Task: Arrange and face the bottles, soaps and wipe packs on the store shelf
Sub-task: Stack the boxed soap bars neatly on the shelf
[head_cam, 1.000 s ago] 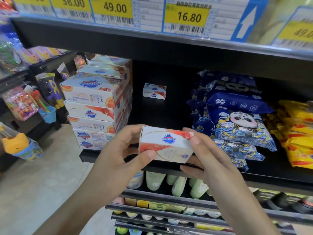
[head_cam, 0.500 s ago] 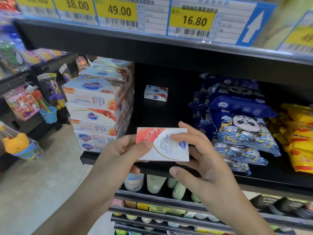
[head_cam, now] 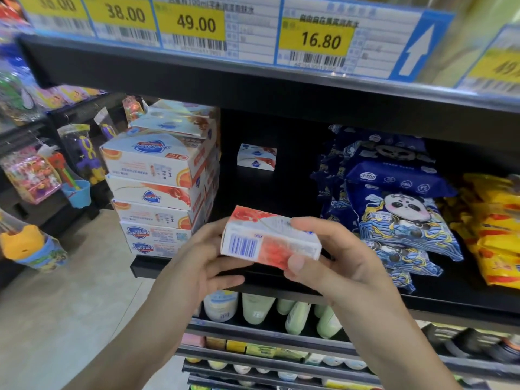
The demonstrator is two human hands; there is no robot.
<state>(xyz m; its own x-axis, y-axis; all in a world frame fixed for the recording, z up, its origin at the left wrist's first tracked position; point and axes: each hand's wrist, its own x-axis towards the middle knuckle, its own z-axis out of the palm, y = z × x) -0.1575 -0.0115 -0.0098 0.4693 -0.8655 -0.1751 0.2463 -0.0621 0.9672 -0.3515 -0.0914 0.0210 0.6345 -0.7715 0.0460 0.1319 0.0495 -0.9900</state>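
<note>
Black store shelving (head_cam: 270, 280) fills the view, with yellow price tags (head_cam: 315, 40) along the edge above. You hold a small soap box (head_cam: 270, 239) in front of the shelf's front edge, over the open gap between the stack of soap boxes (head_cam: 160, 190) on the left and the blue wipe packs (head_cam: 394, 198) on the right. Your right hand (head_cam: 334, 263) pinches it, fingers curled over the top and thumb under the front corner. Your left hand (head_cam: 197, 260) has its fingers loosely spread at the box's left end, touching rather than clamping.

The box is white with red-orange fruit art, and its barcode side faces you. To face it well, you would likely roll it until the logo panel looks outward, then set it squarely in the gap, in line with the lone box (head_cam: 256, 159) further back.
</note>
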